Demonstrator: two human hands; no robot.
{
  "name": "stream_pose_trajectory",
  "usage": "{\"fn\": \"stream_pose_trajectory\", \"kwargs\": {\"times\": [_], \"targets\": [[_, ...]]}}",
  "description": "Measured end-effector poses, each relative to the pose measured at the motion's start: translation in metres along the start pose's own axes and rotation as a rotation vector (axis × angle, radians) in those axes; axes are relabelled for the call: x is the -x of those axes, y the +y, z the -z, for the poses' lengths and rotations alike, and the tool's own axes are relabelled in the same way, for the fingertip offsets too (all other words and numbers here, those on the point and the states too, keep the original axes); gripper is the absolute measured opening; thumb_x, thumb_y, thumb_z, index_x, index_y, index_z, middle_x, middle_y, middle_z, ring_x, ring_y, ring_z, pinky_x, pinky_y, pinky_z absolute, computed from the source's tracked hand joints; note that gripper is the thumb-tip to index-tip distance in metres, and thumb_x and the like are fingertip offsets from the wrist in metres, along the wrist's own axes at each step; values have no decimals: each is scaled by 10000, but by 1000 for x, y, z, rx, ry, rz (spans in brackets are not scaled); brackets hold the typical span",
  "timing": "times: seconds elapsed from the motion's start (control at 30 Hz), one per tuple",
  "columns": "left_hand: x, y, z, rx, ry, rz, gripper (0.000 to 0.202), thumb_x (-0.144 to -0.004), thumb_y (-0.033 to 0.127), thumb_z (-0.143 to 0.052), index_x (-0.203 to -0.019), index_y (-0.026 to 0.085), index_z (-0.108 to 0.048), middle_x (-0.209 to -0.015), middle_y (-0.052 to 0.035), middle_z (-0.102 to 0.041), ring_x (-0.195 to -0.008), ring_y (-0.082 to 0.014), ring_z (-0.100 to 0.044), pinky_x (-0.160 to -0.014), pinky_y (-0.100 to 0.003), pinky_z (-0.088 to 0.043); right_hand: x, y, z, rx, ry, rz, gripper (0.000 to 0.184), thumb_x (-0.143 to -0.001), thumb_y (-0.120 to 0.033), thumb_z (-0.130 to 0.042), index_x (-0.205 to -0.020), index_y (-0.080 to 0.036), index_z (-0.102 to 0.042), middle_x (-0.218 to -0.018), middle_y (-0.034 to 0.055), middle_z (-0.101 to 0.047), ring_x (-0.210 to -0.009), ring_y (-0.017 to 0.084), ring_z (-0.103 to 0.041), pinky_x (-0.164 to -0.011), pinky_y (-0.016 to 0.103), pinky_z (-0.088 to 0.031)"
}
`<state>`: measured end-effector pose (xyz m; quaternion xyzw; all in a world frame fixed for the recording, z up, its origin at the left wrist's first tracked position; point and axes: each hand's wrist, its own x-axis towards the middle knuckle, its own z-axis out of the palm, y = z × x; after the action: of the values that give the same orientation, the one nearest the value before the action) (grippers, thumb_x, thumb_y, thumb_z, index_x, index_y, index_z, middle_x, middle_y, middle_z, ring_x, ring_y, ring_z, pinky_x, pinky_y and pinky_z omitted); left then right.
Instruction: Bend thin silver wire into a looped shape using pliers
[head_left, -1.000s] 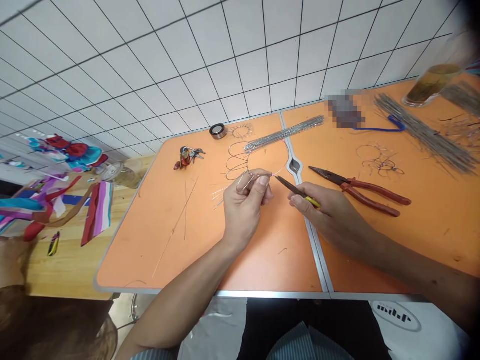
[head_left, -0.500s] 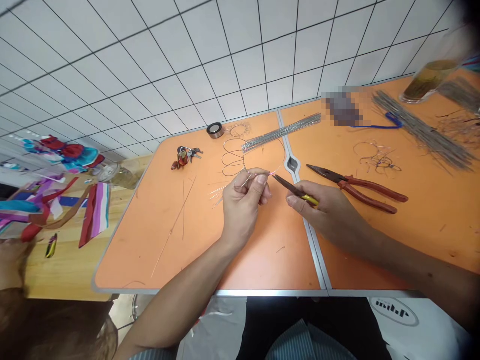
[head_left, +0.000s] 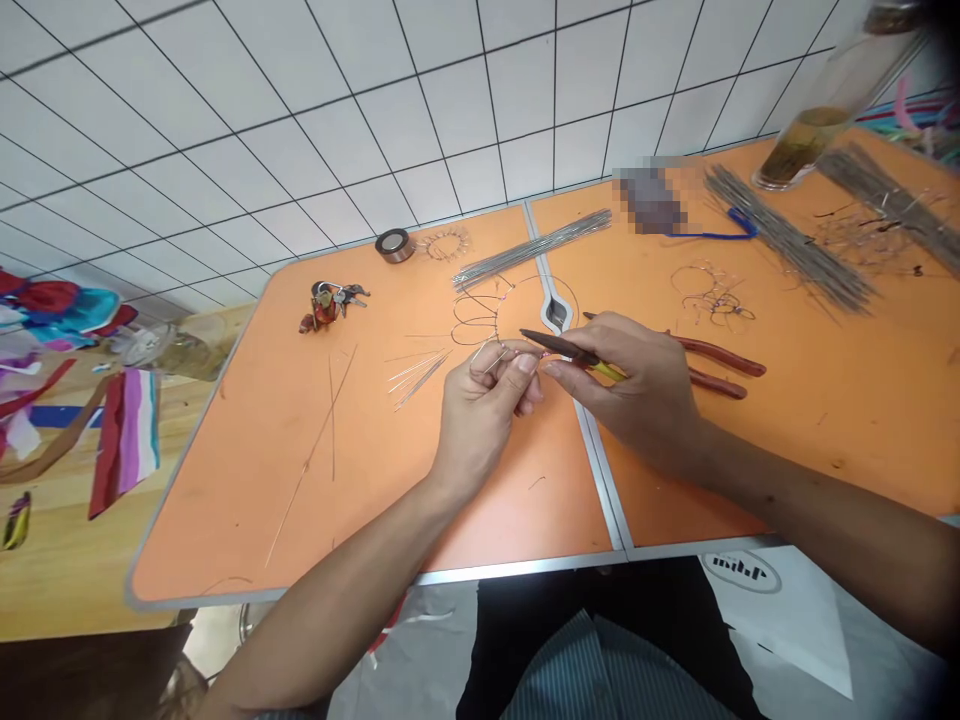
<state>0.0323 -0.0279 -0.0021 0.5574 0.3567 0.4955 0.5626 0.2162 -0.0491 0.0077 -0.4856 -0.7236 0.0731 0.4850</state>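
My left hand [head_left: 487, 405] is closed in a pinch on a thin wire piece [head_left: 480, 320] with several loops that stretches up over the orange table [head_left: 360, 470]. My right hand [head_left: 637, 385] grips small yellow-handled pliers [head_left: 570, 352]. Their dark tip touches the wire right at my left fingertips. Both hands hover over the middle of the table, close to its centre seam.
Red-handled pliers [head_left: 712, 358] lie just behind my right hand. A bundle of straight wires [head_left: 532, 250], a tape roll [head_left: 394, 245], keys [head_left: 326, 300], loose cut wires [head_left: 416, 370], more wire bundles [head_left: 787, 240] and a glass jar [head_left: 806, 145] sit further back. Coloured fabric [head_left: 52, 310] lies on the left wooden table.
My right hand has moved left, bringing the small pliers' tip onto the wire at my left fingertips. The view has shifted, so everything sits further left in the picture.
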Motion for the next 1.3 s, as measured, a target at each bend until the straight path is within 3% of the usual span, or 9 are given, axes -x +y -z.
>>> {"fn": "stream_pose_trajectory", "kwargs": {"times": [0.3,0.57,0.93,1.07,1.2,1.3], "targets": [[-1,1,0,34,-64,52,262,-1000,402,-789,-861,195,-711,-695,15,-687,-574,-86,-578,-564,-210,-460,-1,5,-1,5,-1,38,134,-1027,-203,-702,-1006,-251,-825,-838,20,-764,-783,177,-684,-741,332,-516],[-1,2,3,56,-68,58,178,-1016,376,-772,-961,207,-756,-698,23,-687,-580,-89,-578,-570,-217,-451,-6,3,5,-2,13,73,185,-1017,-160,-656,-983,-275,-797,-859,29,-777,-796,197,-713,-737,359,-546],[-4,6,8,46,2,25,159,-1007,370,-788,-987,213,-777,-685,29,-649,-590,-85,-541,-570,-217,-435,-11,5,16,16,66,-100,115,-1010,-269,-679,-1060,-278,-783,-923,43,-774,-834,235,-713,-782,401,-553],[-9,5,13,35,62,-18,188,-990,403,-800,-990,217,-772,-694,23,-648,-588,-94,-546,-565,-229,-442,-9,0,19,-71,-111,-157,141,-1057,-337,-647,-1022,-262,-762,-925,43,-764,-853,229,-704,-776,383,-523],[-13,4,16,7,113,-58,204,-989,424,-795,-993,222,-764,-694,26,-644,-586,-96,-556,-562,-230,-443,-7,-2,18,-117,-340,-254,292,-1093,-390,-587,-880,-233,-709,-759,0,-653,-708,187,-602,-649,343,-426],[-13,4,16,-13,131,-73,206,-994,429,-789,-1011,225,-769,-696,25,-638,-593,-101,-560,-562,-234,-450,-6,-3,15,-149,-433,-326,367,-1111,-445,-555,-846,-223,-679,-725,-2,-619,-662,181,-554,-590,339,-367]]}}
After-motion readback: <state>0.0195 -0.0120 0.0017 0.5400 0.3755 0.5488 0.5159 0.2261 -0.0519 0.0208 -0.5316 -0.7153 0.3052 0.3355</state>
